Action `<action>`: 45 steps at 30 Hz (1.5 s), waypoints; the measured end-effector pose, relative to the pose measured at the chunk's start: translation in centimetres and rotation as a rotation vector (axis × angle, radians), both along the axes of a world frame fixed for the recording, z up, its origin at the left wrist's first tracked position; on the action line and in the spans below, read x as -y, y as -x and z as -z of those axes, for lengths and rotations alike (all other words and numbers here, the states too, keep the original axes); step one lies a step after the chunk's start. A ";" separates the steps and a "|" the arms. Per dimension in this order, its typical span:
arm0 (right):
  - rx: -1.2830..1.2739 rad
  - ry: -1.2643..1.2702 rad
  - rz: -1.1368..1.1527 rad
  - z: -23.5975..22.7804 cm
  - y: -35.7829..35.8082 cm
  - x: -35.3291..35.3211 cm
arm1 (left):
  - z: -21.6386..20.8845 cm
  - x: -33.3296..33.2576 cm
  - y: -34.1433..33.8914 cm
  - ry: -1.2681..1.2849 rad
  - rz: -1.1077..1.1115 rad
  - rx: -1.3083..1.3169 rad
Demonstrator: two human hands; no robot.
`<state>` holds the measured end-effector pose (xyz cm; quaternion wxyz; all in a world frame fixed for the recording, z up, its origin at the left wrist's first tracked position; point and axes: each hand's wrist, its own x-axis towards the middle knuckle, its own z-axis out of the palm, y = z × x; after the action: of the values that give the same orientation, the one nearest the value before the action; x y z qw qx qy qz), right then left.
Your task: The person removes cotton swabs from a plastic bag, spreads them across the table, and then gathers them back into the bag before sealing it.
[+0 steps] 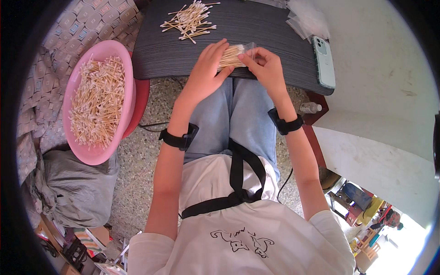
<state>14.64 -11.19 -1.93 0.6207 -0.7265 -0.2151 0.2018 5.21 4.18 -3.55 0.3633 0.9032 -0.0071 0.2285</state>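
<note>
My left hand (pixel 207 73) is closed round a bundle of cotton swabs (pixel 230 57) with wooden sticks, at the near edge of the dark table. A small clear plastic bag (pixel 250 47) covers the right end of the bundle. Thumb and fingers of my right hand (pixel 267 69) pinch that bag near the white swab tips. How far the bag reaches along the sticks I cannot tell. Beyond my hands, a loose pile of cotton swabs (pixel 191 20) lies on the table, with sticks pointing many ways.
To my left, a pink basin (pixel 130 87) full of cotton swabs sits on a red stool (pixel 139 107). On the table's right lie a pale phone (pixel 324 62) and a stack of clear bags (pixel 309 19). A plastic bottle (pixel 310 108) is below the table's right edge.
</note>
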 end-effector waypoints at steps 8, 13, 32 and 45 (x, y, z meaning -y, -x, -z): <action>0.155 0.032 -0.055 0.4 -0.1 0.1 | 0.0 -0.4 0.2 0.044 0.033 0.016; 0.089 -0.019 -0.078 0.0 -0.1 0.4 | -0.1 -0.3 0.2 0.041 0.032 0.008; 0.309 -0.052 -0.050 0.5 0.1 0.3 | 0.0 -0.5 0.2 0.048 0.036 0.021; 0.155 -0.080 0.124 0.0 1.1 -0.6 | 0.0 -0.7 0.3 0.099 0.064 0.014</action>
<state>13.50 -10.55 -1.96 0.6420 -0.7264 -0.2251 0.0974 4.88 4.85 -3.53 0.4148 0.8817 -0.0273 0.2231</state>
